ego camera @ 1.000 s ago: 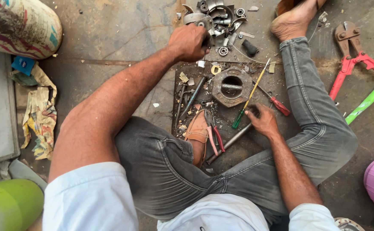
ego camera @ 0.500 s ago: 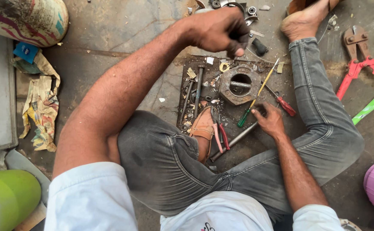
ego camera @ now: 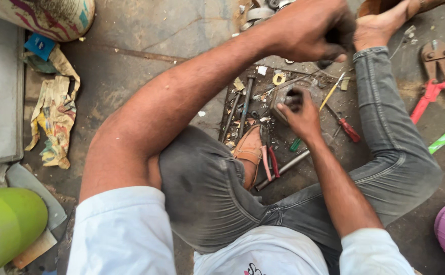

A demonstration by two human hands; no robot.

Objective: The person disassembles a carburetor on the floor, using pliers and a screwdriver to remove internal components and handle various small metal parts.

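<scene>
Housing [ego camera: 283,97]: on floor between my legs, under my right hand [ego camera: 301,117]
Left hand [ego camera: 309,28]: beyond housing
Screwdriver [ego camera: 347,127]: right of housing
Bolt cutter [ego camera: 436,76]: far right

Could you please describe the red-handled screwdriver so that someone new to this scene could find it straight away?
Start at the grey-jeaned leg stretched along the right side of the floor. Just inside it, right of the right hand, lies the screwdriver. Its short red handle sets it apart from the yellow-shafted, green-handled tool beside it.
</scene>
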